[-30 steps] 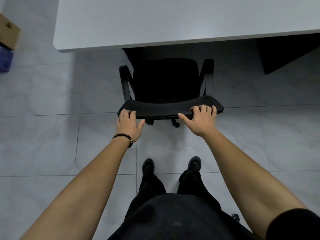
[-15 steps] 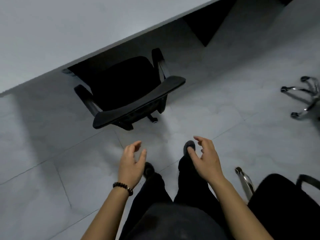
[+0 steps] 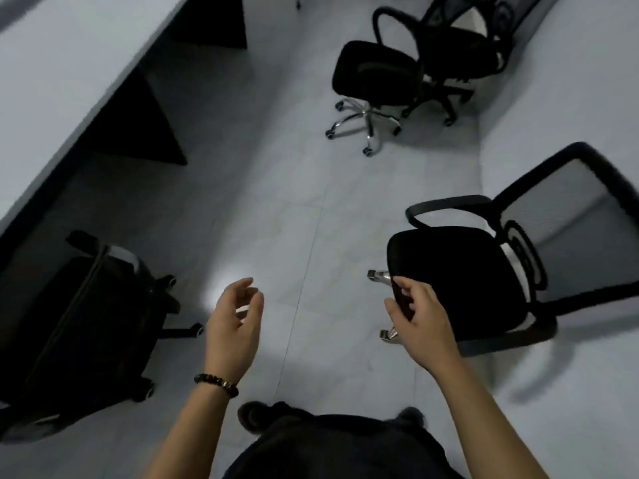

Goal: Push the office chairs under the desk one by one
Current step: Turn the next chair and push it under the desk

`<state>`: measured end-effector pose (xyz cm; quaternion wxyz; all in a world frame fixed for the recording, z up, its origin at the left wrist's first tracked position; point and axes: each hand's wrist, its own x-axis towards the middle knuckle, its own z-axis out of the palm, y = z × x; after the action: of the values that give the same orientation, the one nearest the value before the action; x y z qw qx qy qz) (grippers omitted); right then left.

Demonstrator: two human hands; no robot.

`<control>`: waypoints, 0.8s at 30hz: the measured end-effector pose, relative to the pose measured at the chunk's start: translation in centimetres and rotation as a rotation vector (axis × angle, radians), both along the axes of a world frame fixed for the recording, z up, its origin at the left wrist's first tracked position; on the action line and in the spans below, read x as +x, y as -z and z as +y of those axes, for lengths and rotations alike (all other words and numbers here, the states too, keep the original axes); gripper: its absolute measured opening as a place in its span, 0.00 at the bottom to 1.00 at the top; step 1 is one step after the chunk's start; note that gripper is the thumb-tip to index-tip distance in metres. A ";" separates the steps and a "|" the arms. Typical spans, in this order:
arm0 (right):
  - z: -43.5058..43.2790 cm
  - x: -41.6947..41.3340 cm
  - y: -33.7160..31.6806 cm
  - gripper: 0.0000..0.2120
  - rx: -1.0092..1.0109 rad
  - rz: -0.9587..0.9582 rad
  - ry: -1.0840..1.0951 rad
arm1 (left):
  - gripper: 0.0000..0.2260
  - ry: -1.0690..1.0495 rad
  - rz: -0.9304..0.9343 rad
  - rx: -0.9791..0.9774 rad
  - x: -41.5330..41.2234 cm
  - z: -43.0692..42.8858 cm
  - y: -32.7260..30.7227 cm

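Note:
A grey desk (image 3: 52, 74) runs along the upper left. One black office chair (image 3: 86, 323) stands at the lower left with its seat partly under the desk edge. A second black chair (image 3: 460, 278) with a mesh back stands at the right, out on the floor. My left hand (image 3: 235, 326) hangs between the two chairs with loosely curled fingers and holds nothing. My right hand (image 3: 422, 323) is at the front edge of the second chair's seat with its fingers spread; no grip shows in the blur.
Two more black chairs (image 3: 377, 74) with chrome bases stand close together at the top right. Dark desk panels (image 3: 138, 133) reach the floor under the desk. A grey tiled floor (image 3: 276, 202) lies between the desk and the chairs. My legs and shoes are at the bottom.
Both hands let go of the first chair's backrest. The view swung right, so that chair now sits at the left, and my right hand has reached the second chair's seat.

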<state>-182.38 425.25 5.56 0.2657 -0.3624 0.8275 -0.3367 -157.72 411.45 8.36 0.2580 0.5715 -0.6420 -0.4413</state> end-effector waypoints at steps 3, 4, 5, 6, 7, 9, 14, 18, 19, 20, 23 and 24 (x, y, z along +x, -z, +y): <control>6.2 -7.1 0.9 0.20 -0.015 -0.020 0.081 | 0.12 0.079 -0.030 -0.025 -9.2 4.8 0.4; 8.4 -9.3 1.3 0.20 -0.008 -0.021 0.103 | 0.12 0.111 -0.041 -0.024 -12.1 6.8 0.8; 10.6 -11.5 1.7 0.20 -0.005 -0.024 0.137 | 0.13 0.156 -0.048 -0.018 -15.0 8.8 1.3; 12.7 -13.6 1.9 0.20 -0.002 -0.027 0.171 | 0.13 0.209 -0.059 -0.012 -17.7 10.8 1.7; 14.5 -15.5 2.0 0.20 0.004 -0.030 0.197 | 0.14 0.267 -0.072 -0.009 -20.4 12.5 1.9; 17.6 -19.2 1.8 0.20 0.009 -0.035 0.241 | 0.15 0.378 -0.094 -0.002 -25.4 15.5 1.7; 21.9 -27.1 -1.1 0.20 -0.034 -0.002 0.371 | 0.16 0.553 -0.063 -0.022 -35.7 18.8 -1.4; 21.9 -33.0 -2.1 0.20 -0.088 0.056 0.448 | 0.16 0.609 0.010 -0.061 -42.6 18.1 -2.1; 21.8 -34.2 -2.0 0.20 -0.082 0.062 0.463 | 0.16 0.620 0.022 -0.050 -44.0 17.8 -1.7; 21.6 -35.2 -1.8 0.20 -0.071 0.064 0.476 | 0.16 0.634 0.027 -0.033 -45.3 17.5 -1.1; 21.4 -38.3 -1.1 0.21 -0.001 0.075 0.470 | 0.17 0.687 0.004 0.032 -49.0 16.8 1.2; 21.4 -39.6 -1.1 0.21 0.032 0.085 0.458 | 0.18 0.706 -0.010 0.059 -50.4 16.7 1.8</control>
<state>-221.96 446.61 6.71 0.1528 -0.1746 0.9038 -0.3596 -208.09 428.12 6.59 0.0699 0.3238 -0.7881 -0.5188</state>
